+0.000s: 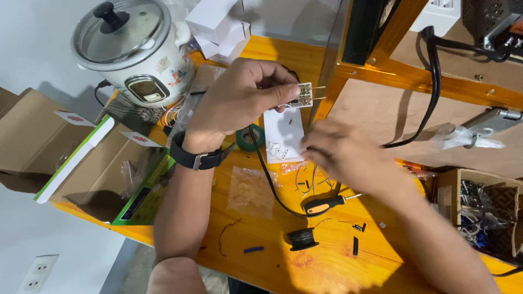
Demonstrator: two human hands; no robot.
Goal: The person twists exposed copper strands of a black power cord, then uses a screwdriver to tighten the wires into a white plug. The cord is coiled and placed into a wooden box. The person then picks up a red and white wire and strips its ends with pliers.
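Your left hand (239, 95) pinches a small circuit board (304, 97) between thumb and fingertips, raised above the surface (327, 267). The board's two bare leads point right, so its long axis runs left to right. Your right hand (340, 155) lies just below and right of the board, blurred; you cannot tell whether it is open or closed, or whether it holds anything. The left hand is the nearer, being already on the board.

Below the board lies a white paper (286, 133); beside it a green tape roll (251, 137). Nearer you: an orange-handled screwdriver (327, 203) and a wire spool (301, 238). Upper left: a white rice cooker (136, 49), white boxes (218, 27), and an open brown carton (71, 158) with a green-edged flap.
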